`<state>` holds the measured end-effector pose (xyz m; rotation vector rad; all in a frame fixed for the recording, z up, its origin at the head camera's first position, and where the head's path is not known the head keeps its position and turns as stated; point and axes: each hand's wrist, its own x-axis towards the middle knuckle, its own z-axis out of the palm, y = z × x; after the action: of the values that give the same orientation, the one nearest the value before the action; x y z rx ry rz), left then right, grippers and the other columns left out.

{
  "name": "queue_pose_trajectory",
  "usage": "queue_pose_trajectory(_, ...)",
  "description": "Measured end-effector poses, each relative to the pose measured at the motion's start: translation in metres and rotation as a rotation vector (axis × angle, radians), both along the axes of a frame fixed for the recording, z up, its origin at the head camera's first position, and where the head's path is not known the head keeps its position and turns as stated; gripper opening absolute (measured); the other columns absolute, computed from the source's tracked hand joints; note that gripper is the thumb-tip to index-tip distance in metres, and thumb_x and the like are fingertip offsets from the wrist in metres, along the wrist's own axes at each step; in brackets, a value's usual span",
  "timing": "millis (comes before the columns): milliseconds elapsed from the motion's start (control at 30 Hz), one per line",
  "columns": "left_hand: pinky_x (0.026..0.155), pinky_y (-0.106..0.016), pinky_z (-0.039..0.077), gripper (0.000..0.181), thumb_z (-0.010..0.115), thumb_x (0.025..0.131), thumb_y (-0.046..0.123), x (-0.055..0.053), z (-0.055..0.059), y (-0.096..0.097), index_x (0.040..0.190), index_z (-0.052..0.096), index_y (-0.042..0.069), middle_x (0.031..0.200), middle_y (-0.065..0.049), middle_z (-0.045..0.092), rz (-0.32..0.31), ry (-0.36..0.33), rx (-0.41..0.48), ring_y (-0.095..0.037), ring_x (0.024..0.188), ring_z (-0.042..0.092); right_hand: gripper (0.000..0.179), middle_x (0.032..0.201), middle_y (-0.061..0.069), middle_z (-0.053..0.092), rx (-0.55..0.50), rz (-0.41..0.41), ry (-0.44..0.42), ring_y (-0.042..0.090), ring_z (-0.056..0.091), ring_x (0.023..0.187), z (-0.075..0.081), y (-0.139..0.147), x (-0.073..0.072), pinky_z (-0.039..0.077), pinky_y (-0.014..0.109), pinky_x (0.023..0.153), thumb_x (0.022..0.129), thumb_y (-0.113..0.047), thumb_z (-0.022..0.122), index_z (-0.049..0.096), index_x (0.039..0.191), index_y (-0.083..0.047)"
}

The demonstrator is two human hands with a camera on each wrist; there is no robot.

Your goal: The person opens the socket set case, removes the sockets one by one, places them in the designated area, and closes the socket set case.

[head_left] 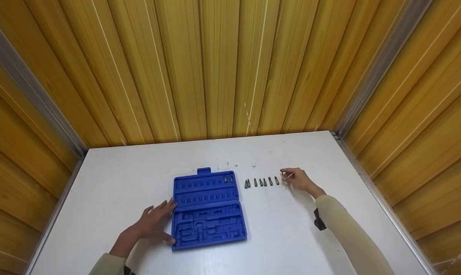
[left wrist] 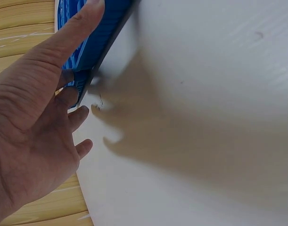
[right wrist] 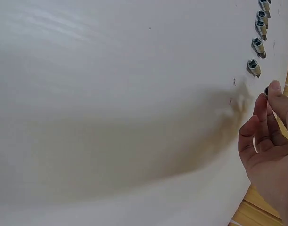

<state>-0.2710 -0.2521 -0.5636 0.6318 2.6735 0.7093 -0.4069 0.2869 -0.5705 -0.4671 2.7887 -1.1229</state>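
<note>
A blue plastic socket case [head_left: 207, 206] lies spread open on the table, its moulded slots facing up. Two small sockets [head_left: 225, 179] sit in its top row at the right end. My left hand [head_left: 152, 223] rests against the case's left side, thumb by the near corner and fingers farther up the edge. To the right of the case, several metal sockets [head_left: 264, 182] lie in a row. Just past the row's right end, my right hand [head_left: 298, 179] pinches a small socket [right wrist: 267, 91] between thumb and fingertip, mostly hidden by the fingers.
The white table [head_left: 291, 236] meets yellow wood-patterned walls [head_left: 219, 68] at the back and sides. Small dark specks [head_left: 236, 165] lie on the table beyond the case. The case's latch tab [head_left: 204, 170] sticks out at its far edge.
</note>
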Motion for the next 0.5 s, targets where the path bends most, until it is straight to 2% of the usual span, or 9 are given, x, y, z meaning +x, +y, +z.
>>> queue_pose_trajectory(167, 0.114, -0.080, 0.013, 0.125, 0.096, 0.063, 0.044, -0.001, 0.000, 0.000, 0.157, 0.030, -0.004, 0.165, -0.030, 0.023, 0.002, 0.001, 0.014, -0.054, 0.152, 0.023, 0.036, 0.111, 0.028, 0.068, 0.023, -0.004, -0.027, 0.037, 0.066, 0.100, -0.005, 0.000, 0.005, 0.055, 0.045, 0.090, 0.097, 0.002, 0.064, 0.061, 0.131, 0.013)
queue_pose_trajectory(300, 0.115, -0.079, 0.013, 0.124, 0.096, 0.063, 0.044, -0.001, 0.000, 0.000, 0.157, 0.030, -0.004, 0.166, -0.029, 0.024, 0.008, -0.004, 0.016, -0.053, 0.152, 0.022, 0.038, 0.109, 0.024, 0.066, 0.034, -0.010, -0.054, 0.034, 0.065, 0.101, -0.009, -0.001, 0.007, 0.053, 0.043, 0.092, 0.096, 0.001, 0.065, 0.061, 0.133, 0.011)
queue_pose_trajectory(500, 0.114, -0.079, 0.014, 0.124, 0.096, 0.063, 0.043, -0.001, -0.003, 0.000, 0.157, 0.030, -0.004, 0.165, -0.030, 0.024, 0.009, 0.002, 0.025, -0.054, 0.152, 0.023, 0.038, 0.105, 0.021, 0.064, 0.047, -0.007, -0.050, 0.033, 0.064, 0.100, -0.013, -0.002, 0.007, 0.053, 0.045, 0.093, 0.096, 0.001, 0.065, 0.060, 0.133, 0.012)
